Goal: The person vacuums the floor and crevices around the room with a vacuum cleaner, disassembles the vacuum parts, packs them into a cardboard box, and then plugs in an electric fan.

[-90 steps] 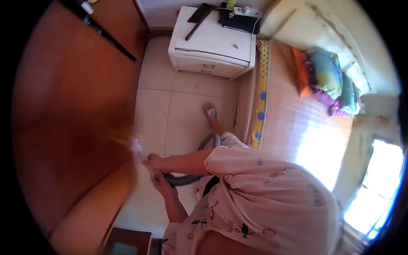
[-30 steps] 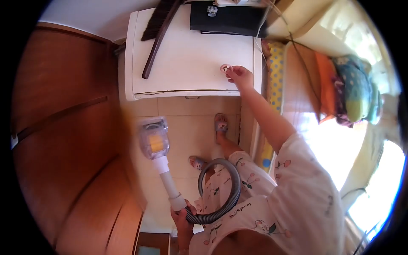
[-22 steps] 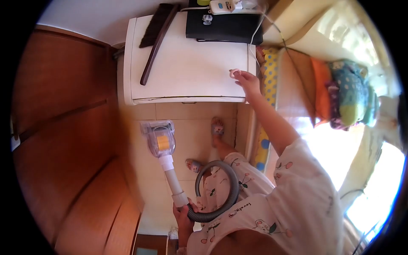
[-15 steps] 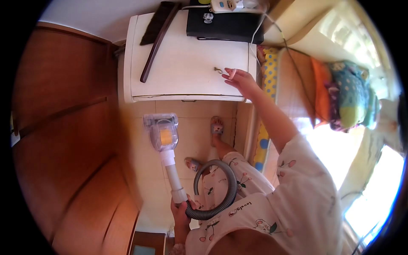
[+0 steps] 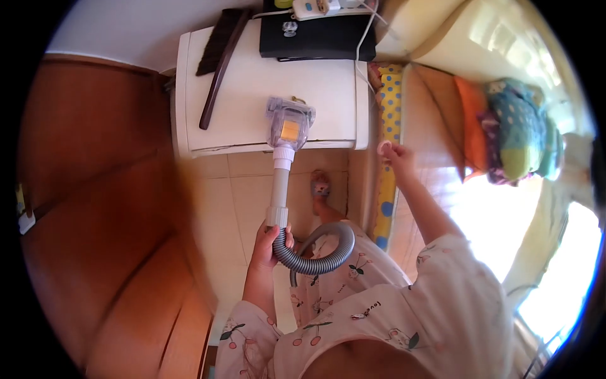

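Note:
My left hand (image 5: 268, 245) is wrapped round the grey end of a vacuum cleaner hose (image 5: 315, 262), just below its white tube. At the tube's far end, a clear plastic vacuum head (image 5: 291, 123) with a yellow part inside is over the front of the white cabinet top (image 5: 252, 95); whether it touches the surface I cannot tell. A small brass-coloured piece (image 5: 298, 100) shows just behind the head, partly hidden. Off the cabinet's right side, my right hand (image 5: 401, 162) pinches a small pale pink ring-shaped thing (image 5: 384, 148).
A dark-handled brush (image 5: 218, 82) lies on the cabinet's left, with a black flat case (image 5: 309, 38) and a power strip (image 5: 309, 9) at the back. Brown wooden doors (image 5: 101, 158) stand left. Folded cloths (image 5: 517, 132) lie right, beyond a yellow dotted edge (image 5: 390, 107).
My left hand has raised the vacuum head forward and right, from above the floor to over the cabinet. My right hand has drawn back from the brass-coloured piece, off the cabinet to the right.

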Action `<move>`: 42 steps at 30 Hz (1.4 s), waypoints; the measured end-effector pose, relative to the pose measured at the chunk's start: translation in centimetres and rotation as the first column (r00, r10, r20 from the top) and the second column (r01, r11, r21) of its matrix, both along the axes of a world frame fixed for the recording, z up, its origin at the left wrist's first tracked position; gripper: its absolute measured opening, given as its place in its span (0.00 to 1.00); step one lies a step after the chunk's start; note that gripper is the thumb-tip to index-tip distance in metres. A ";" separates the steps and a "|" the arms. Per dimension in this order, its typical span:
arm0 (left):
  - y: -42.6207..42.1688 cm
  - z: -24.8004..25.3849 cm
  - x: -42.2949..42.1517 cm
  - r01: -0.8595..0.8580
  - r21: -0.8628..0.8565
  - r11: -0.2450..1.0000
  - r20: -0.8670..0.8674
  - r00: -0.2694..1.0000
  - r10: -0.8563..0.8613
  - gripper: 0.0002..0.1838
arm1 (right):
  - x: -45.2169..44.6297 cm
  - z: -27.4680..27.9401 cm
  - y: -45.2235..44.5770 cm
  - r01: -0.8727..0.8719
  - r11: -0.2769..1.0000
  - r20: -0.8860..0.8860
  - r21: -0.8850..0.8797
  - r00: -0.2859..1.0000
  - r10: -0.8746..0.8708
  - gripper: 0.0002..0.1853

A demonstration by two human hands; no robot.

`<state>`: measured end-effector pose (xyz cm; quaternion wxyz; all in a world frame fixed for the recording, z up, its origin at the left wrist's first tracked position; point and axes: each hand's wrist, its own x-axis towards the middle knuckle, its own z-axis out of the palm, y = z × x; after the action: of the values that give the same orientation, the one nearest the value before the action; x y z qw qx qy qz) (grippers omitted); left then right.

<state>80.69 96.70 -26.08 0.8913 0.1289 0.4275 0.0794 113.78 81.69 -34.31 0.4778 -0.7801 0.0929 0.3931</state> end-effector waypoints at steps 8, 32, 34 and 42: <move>-0.5 -1.6 2.0 0.062 -0.027 0.998 0.011 0.998 -0.062 0.35 | -0.6 1.8 -1.1 -0.040 0.997 -0.050 0.072 0.998 0.044 0.08; -7.6 -0.9 -3.0 0.109 -0.222 0.969 0.170 0.983 -0.072 0.39 | -17.2 2.7 2.4 -0.294 0.939 -0.344 0.178 0.876 0.339 0.31; -8.0 -0.9 -1.9 0.107 -0.246 0.963 0.185 0.981 -0.062 0.39 | -16.7 3.7 4.6 -0.199 0.967 -0.385 0.161 0.889 0.247 0.26; -8.9 -3.1 -1.4 0.063 -0.244 0.968 0.165 0.986 -0.023 0.34 | -19.1 1.7 6.8 -0.090 0.986 -0.322 0.138 0.938 0.131 0.12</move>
<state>79.24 87.84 -29.14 0.9335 0.0188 0.3577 0.0161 94.70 88.48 -32.62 0.4791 -0.6768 0.1034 0.5493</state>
